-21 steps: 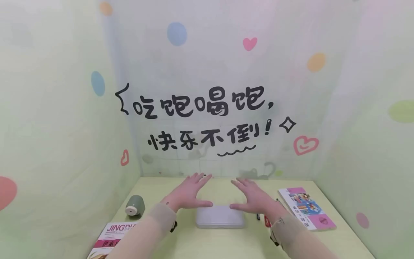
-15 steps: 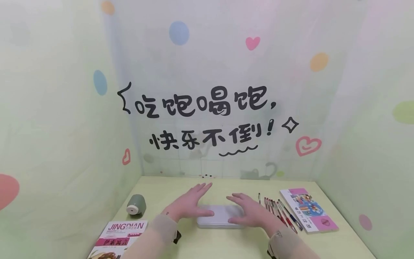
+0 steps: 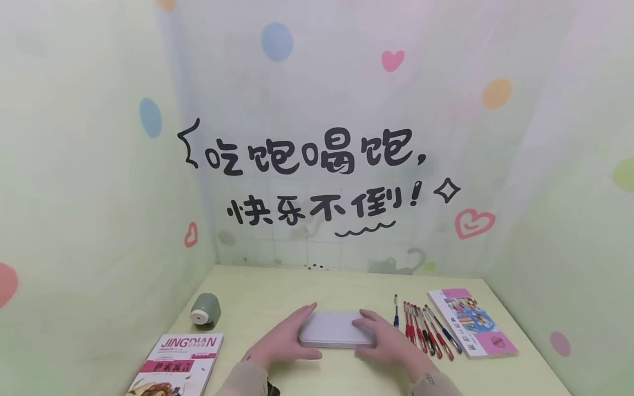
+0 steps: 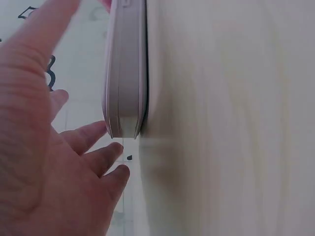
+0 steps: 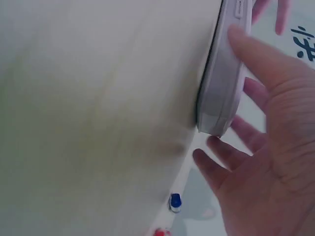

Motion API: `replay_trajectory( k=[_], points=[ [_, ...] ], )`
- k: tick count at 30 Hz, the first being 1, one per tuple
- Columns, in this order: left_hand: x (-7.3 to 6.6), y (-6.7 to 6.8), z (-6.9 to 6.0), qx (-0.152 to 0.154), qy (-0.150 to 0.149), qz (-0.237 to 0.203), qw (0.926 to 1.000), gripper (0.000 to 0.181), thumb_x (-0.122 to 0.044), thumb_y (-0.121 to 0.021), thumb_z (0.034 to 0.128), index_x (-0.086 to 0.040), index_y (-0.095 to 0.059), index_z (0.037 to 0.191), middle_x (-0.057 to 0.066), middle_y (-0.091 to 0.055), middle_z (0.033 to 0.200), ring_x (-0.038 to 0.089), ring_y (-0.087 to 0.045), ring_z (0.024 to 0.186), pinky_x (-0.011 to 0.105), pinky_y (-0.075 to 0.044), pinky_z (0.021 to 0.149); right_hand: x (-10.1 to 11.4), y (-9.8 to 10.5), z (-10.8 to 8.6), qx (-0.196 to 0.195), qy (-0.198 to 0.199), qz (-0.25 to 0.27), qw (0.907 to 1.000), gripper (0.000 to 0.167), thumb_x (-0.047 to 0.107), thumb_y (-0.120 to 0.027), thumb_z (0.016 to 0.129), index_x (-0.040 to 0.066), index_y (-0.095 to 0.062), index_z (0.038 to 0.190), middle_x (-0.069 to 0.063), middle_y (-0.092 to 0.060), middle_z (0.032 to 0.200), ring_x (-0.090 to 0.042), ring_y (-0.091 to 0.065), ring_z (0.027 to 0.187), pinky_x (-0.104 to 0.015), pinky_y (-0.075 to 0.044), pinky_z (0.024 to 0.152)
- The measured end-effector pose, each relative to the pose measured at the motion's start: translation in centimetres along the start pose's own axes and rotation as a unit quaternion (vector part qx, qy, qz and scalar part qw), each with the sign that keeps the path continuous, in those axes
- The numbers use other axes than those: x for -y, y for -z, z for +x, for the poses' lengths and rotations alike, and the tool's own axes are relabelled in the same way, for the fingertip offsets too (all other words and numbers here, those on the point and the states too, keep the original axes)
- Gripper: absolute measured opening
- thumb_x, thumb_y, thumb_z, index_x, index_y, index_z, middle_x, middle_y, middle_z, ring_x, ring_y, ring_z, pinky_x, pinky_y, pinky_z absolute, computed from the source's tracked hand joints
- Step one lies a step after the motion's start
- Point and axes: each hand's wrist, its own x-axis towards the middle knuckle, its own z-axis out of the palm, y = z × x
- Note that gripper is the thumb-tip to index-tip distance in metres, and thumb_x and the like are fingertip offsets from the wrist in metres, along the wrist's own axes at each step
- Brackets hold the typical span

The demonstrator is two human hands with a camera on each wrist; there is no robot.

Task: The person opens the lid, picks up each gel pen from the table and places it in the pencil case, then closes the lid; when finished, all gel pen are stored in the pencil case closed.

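A flat, pale lavender-white case (image 3: 328, 329) with rounded corners lies on the table between the two hands. My left hand (image 3: 283, 340) stands at its left end, thumb along the front and fingers stretched toward the back. In the left wrist view a forefinger comes close to the end of the case (image 4: 124, 69); whether it touches is unclear. My right hand (image 3: 388, 340) is at the right end, its fingers reaching over the back corner. The right wrist view has the thumb in front of the case's (image 5: 221, 83) long side and loosely bent fingers behind. A small clasp shows there.
Several red, blue and black pens (image 3: 426, 333) lie right of the right hand, beside a pink-covered book (image 3: 475, 322). On the left are a grey-green pencil sharpener (image 3: 205, 309) and a magazine (image 3: 180, 363). Printed curtains (image 3: 317, 110) enclose the table (image 3: 252, 286).
Both hands have come down and back toward the person, from above the case to its two ends. The pens, hidden in part by the right arm before, now show. The case stays in place.
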Motion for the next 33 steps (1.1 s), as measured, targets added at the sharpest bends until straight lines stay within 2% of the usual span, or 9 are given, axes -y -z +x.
replay_trajectory(
  k=[4, 9, 14, 21, 33],
  points=[
    [0.9, -0.8, 0.0, -0.022, 0.002, -0.008, 0.9997, 0.121, -0.056, -0.094, 0.0810, -0.024, -0.027, 0.177, 0.007, -0.036, 0.181, 0.037, -0.041, 0.164, 0.064, -0.036, 0.135, -0.5, -0.4, -0.1, -0.017, -0.026, 0.031, 0.9990, 0.067, 0.043, -0.089, 0.090, 0.022, -0.067, 0.150, -0.019, -0.043, 0.175, -0.054, -0.050, 0.152, -0.077, -0.044, 0.122],
    [2.2, -1.5, 0.1, -0.051, 0.009, 0.005, 0.9986, 0.109, -0.043, -0.092, 0.0860, -0.018, -0.033, 0.174, 0.009, -0.043, 0.177, 0.038, -0.045, 0.161, 0.062, -0.037, 0.134, -0.9, -0.8, 0.0, -0.026, -0.038, 0.058, 0.9973, 0.065, 0.043, -0.089, 0.090, 0.024, -0.068, 0.149, -0.015, -0.043, 0.176, -0.053, -0.048, 0.155, -0.077, -0.040, 0.126],
    [3.2, -1.9, 0.0, -0.073, 0.011, 0.039, 0.9965, 0.102, -0.047, -0.090, 0.0873, -0.014, -0.041, 0.170, 0.012, -0.050, 0.172, 0.040, -0.047, 0.160, 0.065, -0.029, 0.137, -1.1, -1.2, 0.1, -0.034, -0.044, 0.063, 0.9964, 0.067, 0.045, -0.089, 0.089, 0.025, -0.068, 0.149, -0.012, -0.045, 0.175, -0.052, -0.048, 0.156, -0.077, -0.039, 0.126],
    [3.0, -2.2, 0.0, -0.078, 0.025, 0.053, 0.9953, 0.100, -0.049, -0.091, 0.0860, -0.009, -0.047, 0.166, 0.016, -0.053, 0.169, 0.039, -0.050, 0.158, 0.065, -0.024, 0.139, -1.2, -1.1, -0.1, -0.038, -0.045, 0.050, 0.9970, 0.067, 0.046, -0.088, 0.089, 0.025, -0.067, 0.150, -0.013, -0.045, 0.175, -0.051, -0.049, 0.155, -0.076, -0.040, 0.126],
    [2.9, -2.5, 0.4, -0.089, 0.041, 0.041, 0.9943, 0.099, -0.044, -0.094, 0.0832, -0.012, -0.048, 0.165, 0.014, -0.056, 0.168, 0.039, -0.053, 0.156, 0.066, -0.021, 0.140, -0.9, 0.1, 0.2, -0.007, -0.030, 0.026, 0.9992, 0.065, 0.045, -0.087, 0.092, 0.023, -0.067, 0.150, -0.020, -0.046, 0.173, -0.053, -0.049, 0.154, -0.077, -0.041, 0.125]
  ],
)
